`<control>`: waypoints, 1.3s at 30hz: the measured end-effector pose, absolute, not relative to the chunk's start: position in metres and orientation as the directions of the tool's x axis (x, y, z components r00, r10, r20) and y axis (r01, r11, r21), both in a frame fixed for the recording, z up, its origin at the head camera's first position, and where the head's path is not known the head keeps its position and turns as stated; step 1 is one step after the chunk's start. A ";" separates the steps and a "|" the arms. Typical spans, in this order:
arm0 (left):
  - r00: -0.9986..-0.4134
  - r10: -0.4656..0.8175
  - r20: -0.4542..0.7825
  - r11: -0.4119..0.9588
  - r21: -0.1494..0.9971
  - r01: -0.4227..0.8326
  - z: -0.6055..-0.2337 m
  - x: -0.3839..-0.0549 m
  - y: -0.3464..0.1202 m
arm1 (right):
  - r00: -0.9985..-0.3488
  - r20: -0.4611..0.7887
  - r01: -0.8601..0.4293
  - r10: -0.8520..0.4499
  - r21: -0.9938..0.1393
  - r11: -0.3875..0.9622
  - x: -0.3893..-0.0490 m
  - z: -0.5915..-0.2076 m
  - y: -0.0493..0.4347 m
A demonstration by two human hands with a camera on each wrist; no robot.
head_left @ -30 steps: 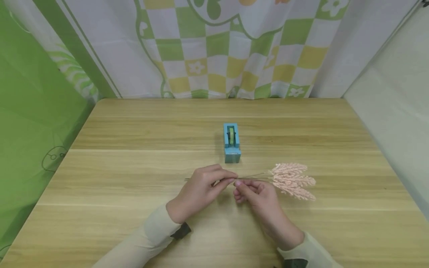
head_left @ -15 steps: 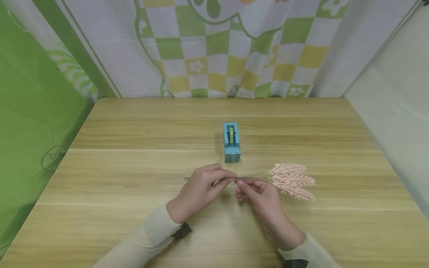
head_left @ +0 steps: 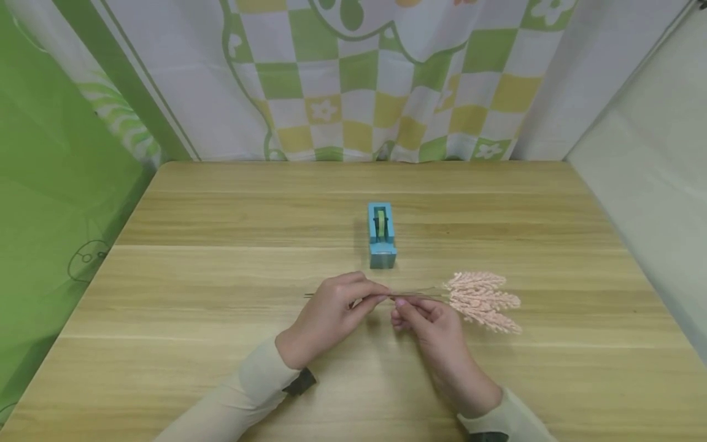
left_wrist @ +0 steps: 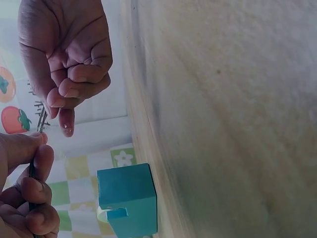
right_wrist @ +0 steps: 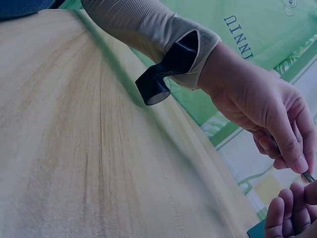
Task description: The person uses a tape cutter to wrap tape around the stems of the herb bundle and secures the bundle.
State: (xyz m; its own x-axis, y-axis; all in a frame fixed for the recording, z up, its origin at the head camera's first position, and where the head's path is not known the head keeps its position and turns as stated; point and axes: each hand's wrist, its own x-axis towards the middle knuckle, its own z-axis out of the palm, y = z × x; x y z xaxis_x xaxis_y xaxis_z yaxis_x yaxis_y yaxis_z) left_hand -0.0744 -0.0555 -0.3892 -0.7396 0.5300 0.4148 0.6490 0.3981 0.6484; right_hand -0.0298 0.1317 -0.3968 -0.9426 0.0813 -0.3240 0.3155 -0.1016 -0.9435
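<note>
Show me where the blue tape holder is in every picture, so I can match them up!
Head: the blue tape holder stands near the middle, just beyond the left hand.
Left wrist: the blue tape holder is at the bottom, left of centre, looking sideways.
Right wrist: just a blue corner at the bottom edge, beside the right hand; probably the same holder.
Landmark in all three: the wooden table.

Blue tape dispenser point(head_left: 382, 247) on a wood-grain table point(head_left: 232, 215).
</note>
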 end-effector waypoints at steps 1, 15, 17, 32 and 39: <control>-0.740 0.529 0.415 0.399 0.649 0.648 -0.389 -0.074 -0.056 | -0.941 -0.327 0.318 0.085 -0.942 -0.105 -0.030 -0.396 0.132; -0.725 0.533 0.436 0.398 0.627 0.670 -0.389 -0.076 -0.055 | -0.945 -0.327 0.327 -0.017 -0.945 -0.002 -0.029 -0.396 0.137; -0.723 0.531 0.442 0.396 0.625 0.673 -0.388 -0.077 -0.056 | -0.947 -0.310 0.307 -0.090 -0.951 0.049 -0.028 -0.396 0.139; -0.713 0.535 0.453 0.389 0.617 0.684 -0.391 -0.076 -0.056 | -0.761 0.583 -0.624 -0.284 -0.539 0.566 -0.026 -0.366 0.150; -0.715 0.528 0.459 0.395 0.612 0.685 -0.390 -0.075 -0.057 | -0.681 0.576 -0.681 -0.452 -0.268 0.682 -0.045 -0.362 0.158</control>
State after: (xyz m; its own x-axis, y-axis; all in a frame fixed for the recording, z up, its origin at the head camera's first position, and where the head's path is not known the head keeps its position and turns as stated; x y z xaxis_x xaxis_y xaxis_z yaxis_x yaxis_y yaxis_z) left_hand -0.0751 -0.0565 -0.3900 -0.7149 0.5278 0.4586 0.6846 0.3953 0.6124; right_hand -0.0446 0.1584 -0.3619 -0.6805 -0.4525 0.5763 -0.6805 0.6819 -0.2681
